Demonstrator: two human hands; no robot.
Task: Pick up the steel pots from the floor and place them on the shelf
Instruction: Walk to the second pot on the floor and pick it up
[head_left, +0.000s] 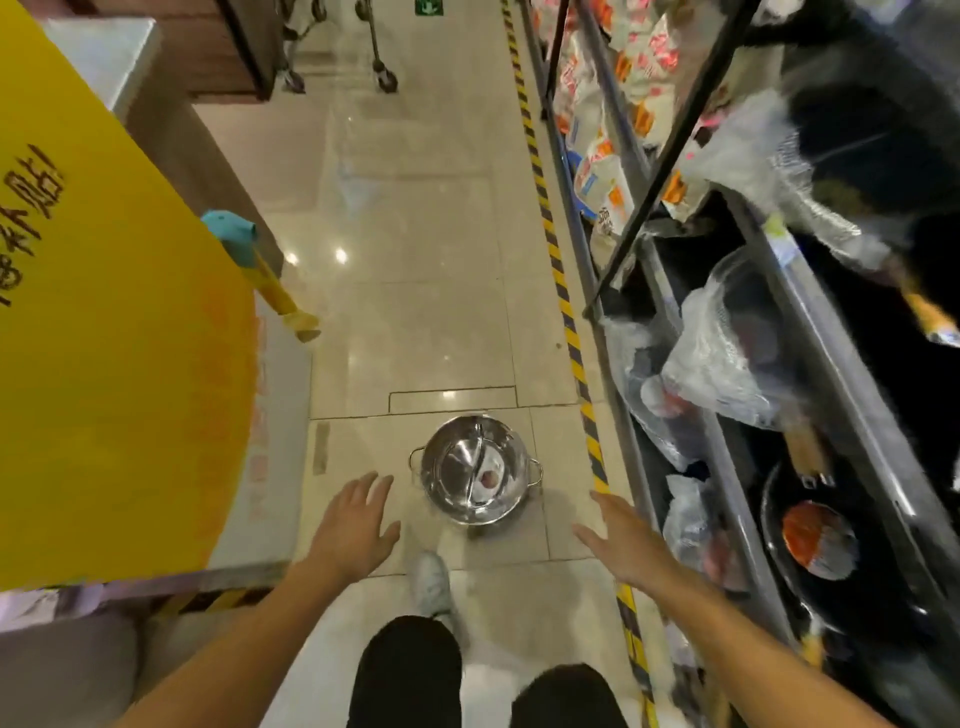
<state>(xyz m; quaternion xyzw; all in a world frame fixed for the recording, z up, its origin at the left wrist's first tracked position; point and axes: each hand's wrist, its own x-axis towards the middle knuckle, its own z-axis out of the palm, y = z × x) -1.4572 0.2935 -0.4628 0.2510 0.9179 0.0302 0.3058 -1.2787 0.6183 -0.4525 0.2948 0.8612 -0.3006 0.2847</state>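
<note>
A shiny steel pot (475, 470) with two side handles and a divider down its middle stands upright on the tiled floor, straight ahead of my feet. My left hand (353, 525) hovers to the pot's left with fingers spread and holds nothing. On the pot's right, my right hand (621, 540) is likewise open and empty. Both hands are a short way from the pot and do not touch it. The shelf (727, 452), a dark metal rack, runs along the right side with plastic-wrapped pans on it.
A tall yellow display stand (114, 322) fills the left. Yellow-black hazard tape (561, 291) runs along the floor at the rack's foot. Trolley wheels (384, 78) stand far up the aisle. My white shoe (431, 582) is just behind the pot.
</note>
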